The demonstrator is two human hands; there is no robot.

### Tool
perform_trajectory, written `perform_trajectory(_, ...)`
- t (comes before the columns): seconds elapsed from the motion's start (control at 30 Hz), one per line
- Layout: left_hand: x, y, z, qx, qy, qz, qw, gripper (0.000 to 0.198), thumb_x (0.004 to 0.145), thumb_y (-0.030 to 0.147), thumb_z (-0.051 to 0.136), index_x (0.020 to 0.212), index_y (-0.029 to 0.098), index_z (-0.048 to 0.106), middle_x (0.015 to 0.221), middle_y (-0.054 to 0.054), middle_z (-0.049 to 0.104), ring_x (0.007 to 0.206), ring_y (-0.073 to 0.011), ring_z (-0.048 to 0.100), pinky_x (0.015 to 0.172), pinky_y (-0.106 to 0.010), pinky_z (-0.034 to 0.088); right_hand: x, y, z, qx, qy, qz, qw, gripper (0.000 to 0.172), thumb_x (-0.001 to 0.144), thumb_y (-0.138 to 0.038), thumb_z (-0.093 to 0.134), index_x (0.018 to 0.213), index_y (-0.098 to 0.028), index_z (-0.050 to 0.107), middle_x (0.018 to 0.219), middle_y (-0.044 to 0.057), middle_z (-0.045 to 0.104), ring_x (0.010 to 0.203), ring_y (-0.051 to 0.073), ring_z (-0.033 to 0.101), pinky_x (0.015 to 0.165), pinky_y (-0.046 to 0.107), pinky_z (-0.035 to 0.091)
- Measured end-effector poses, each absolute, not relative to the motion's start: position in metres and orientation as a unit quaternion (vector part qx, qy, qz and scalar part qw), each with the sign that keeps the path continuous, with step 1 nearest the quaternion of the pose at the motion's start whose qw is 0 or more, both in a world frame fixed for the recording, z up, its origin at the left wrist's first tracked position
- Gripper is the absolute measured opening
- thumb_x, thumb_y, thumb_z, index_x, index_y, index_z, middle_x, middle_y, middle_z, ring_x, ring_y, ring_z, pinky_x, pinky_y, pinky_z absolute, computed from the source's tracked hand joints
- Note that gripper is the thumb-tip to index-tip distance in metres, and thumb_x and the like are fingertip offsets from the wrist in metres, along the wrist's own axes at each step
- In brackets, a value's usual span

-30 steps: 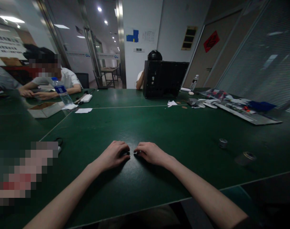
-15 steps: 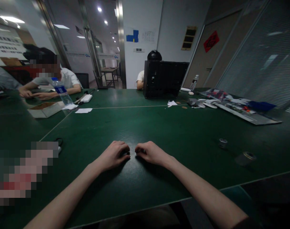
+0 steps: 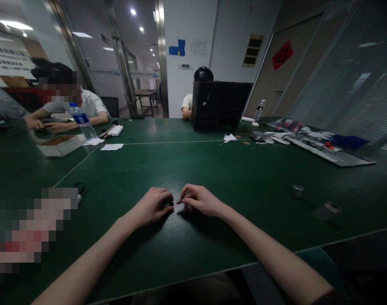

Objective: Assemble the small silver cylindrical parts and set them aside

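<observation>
1. Head view: green table (image 3: 168, 163) fills most of the surface in front of you; a pale seam crosses it beyond your hands.
2. Co-worker (image 3: 92, 103) in a white top sits at the far left, forearms on the table. Second person (image 3: 187, 106) sits across from you, mostly hidden.
3. Black case (image 3: 221, 106) stands upright at the far edge, in front of that second person.
4. Flat board (image 3: 346, 158) lies at far right, loaded with mixed small items, some red, one blue.
5. Your left hand (image 3: 155, 204) is low over the table near the middle, thumb and fingers curled toward each other with a narrow gap at the tips.
6. Your right hand (image 3: 203, 201) is just beside it, not touching: thumb and index tips close together, other fingers bent beneath.
7. Open box (image 3: 62, 148), pale-walled, at left; bottle (image 3: 81, 120) with a blue cap is tilted in view just behind it.
8. Larger cylinder (image 3: 327, 211) and smaller cylinder (image 3: 297, 190), both metallic, stand to your right, apart from each other.
9. Small dark thing (image 3: 171, 203) sits between your left thumb and fingers; cannot tell whether it is pinched. Whether the right fingertips pinch anything: too small to tell.
</observation>
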State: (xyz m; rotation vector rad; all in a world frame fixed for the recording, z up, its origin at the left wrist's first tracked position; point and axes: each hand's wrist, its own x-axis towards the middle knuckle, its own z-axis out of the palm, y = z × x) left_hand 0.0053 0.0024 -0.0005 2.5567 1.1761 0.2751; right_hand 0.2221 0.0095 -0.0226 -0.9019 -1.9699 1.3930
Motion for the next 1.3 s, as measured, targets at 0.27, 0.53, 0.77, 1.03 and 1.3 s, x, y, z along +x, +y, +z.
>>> perform_trajectory(0.27,0.003,0.004,-0.005,0.895,0.408,0.094,0.152,0.025,0.088,0.037,0.051,0.100,0.019,0.062,0.098,-0.007,0.061,0.091,-0.0230,0.056,0.086,-0.037,0.042,0.222,0.010,-0.023,-0.325,-0.703,0.564,0.286,0.017,0.080,-0.026,0.061,0.089,-0.015,0.053,0.076,0.002,0.066,0.064,0.011,0.062,0.059,0.023,0.048)
perform_trajectory(0.53,0.004,0.004,-0.005,0.891,0.413,0.096,0.161,0.026,0.087,0.039,0.052,0.099,0.018,0.062,0.097,-0.008,0.061,0.091,-0.0232,0.056,0.085,-0.037,0.043,0.221,0.012,-0.029,-0.317,-0.680,0.578,0.321,0.019,0.071,-0.026,0.069,0.081,-0.015,0.057,0.070,0.001,0.064,0.060,0.011,0.060,0.054,0.022,0.047)
perform_trajectory(0.77,0.004,0.003,-0.001,0.887,0.420,0.091,0.170,0.025,0.087,0.038,0.052,0.100,0.019,0.062,0.099,-0.007,0.061,0.093,-0.0227,0.056,0.085,-0.036,0.043,0.221,0.009,-0.020,-0.332,-0.700,0.551,0.310,0.015,0.071,-0.024,0.068,0.080,-0.014,0.062,0.067,-0.001,0.061,0.056,0.009,0.057,0.054,0.021,0.044)
perform_trajectory(1.03,0.003,0.004,-0.004,0.885,0.422,0.092,0.173,0.024,0.087,0.038,0.053,0.101,0.020,0.062,0.100,-0.007,0.061,0.093,-0.0235,0.056,0.084,-0.037,0.043,0.220,0.007,-0.017,-0.373,-0.749,0.467,0.285,0.009,0.074,-0.019,0.064,0.082,-0.015,0.065,0.071,0.000,0.064,0.058,0.009,0.056,0.055,0.021,0.043)
perform_trajectory(1.3,0.005,0.003,-0.002,0.886,0.423,0.091,0.168,0.022,0.086,0.035,0.053,0.099,0.019,0.063,0.099,-0.007,0.061,0.092,-0.0230,0.056,0.085,-0.036,0.043,0.221,0.008,-0.023,-0.370,-0.817,0.351,0.270,0.013,0.077,-0.015,0.060,0.088,-0.016,0.066,0.085,0.003,0.068,0.070,0.011,0.060,0.065,0.022,0.046)
